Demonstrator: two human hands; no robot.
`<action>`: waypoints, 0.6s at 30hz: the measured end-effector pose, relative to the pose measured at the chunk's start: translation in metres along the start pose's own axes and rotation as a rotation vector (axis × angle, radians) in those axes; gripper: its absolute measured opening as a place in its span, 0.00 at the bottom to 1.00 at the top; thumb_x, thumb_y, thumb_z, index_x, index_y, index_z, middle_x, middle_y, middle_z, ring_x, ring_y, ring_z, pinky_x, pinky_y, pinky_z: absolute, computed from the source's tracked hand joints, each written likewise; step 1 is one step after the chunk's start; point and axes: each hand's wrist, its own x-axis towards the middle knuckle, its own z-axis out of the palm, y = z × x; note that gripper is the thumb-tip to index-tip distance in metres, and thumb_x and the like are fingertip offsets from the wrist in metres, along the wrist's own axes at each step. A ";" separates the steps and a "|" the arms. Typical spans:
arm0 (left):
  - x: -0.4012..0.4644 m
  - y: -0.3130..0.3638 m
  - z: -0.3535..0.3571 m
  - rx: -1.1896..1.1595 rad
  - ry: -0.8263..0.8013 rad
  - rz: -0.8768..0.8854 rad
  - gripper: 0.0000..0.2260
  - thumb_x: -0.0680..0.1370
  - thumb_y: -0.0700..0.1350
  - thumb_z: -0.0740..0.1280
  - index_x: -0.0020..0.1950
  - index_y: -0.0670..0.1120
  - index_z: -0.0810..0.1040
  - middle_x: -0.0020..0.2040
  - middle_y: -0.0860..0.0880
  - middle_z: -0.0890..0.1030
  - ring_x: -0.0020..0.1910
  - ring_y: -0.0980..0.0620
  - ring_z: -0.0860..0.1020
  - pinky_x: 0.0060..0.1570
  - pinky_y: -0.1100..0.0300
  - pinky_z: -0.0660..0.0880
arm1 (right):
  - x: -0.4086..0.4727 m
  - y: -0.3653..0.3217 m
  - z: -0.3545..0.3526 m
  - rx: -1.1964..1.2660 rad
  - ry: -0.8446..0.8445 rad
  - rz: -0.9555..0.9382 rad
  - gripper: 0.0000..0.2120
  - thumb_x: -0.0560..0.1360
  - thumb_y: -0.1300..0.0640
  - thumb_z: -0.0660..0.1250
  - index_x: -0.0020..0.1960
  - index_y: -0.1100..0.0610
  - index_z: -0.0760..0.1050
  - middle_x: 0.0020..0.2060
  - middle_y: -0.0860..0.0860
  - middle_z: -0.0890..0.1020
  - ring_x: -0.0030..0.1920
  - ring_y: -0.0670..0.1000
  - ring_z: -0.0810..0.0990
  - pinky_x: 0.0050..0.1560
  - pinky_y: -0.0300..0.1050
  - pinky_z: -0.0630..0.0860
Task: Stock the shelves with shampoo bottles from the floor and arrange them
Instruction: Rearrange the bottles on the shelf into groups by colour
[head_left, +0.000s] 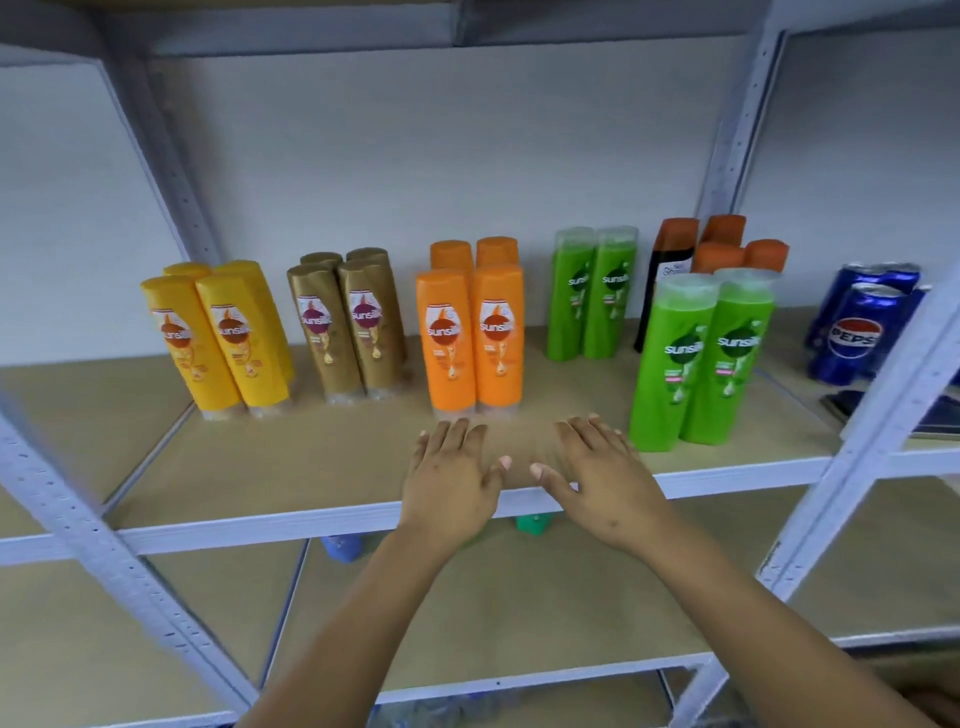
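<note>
Both hands are held palm-down over the shelf (311, 467) front edge, nothing gripped. Left hand (452, 475) and right hand (602, 478) fingers are spread wide, flat, tips just short of the orange bottles (470, 338). Yellow bottles (218, 338), gold bottles (348, 322) and green bottles (698, 358) are stood upright in grouped rows; Pepsi cans (857, 327) are seen far right.

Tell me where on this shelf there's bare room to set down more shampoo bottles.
Bare board lies left of the yellow bottles and along the front edge, where both open hands rest: left hand, right hand. It is crowded at right: green bottles, orange-capped bottles, Pepsi cans.
</note>
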 end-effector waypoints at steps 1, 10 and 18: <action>0.003 0.012 0.003 -0.006 0.006 0.005 0.24 0.81 0.57 0.54 0.74 0.48 0.63 0.75 0.48 0.63 0.74 0.48 0.58 0.73 0.52 0.49 | -0.003 0.012 -0.005 0.004 0.005 0.006 0.45 0.66 0.30 0.34 0.73 0.55 0.60 0.74 0.52 0.63 0.75 0.55 0.55 0.73 0.50 0.52; 0.026 0.098 0.029 -0.089 0.028 0.057 0.28 0.77 0.60 0.51 0.71 0.47 0.68 0.70 0.48 0.70 0.71 0.48 0.64 0.71 0.53 0.58 | -0.023 0.108 -0.042 0.030 0.098 0.055 0.44 0.67 0.29 0.39 0.73 0.55 0.63 0.71 0.53 0.67 0.72 0.55 0.61 0.71 0.49 0.58; 0.052 0.138 0.045 -0.283 0.048 0.005 0.30 0.75 0.61 0.62 0.72 0.47 0.66 0.70 0.49 0.70 0.70 0.49 0.66 0.68 0.57 0.61 | -0.016 0.169 -0.054 0.349 0.277 0.124 0.31 0.74 0.39 0.64 0.71 0.55 0.65 0.66 0.52 0.71 0.66 0.54 0.69 0.60 0.43 0.65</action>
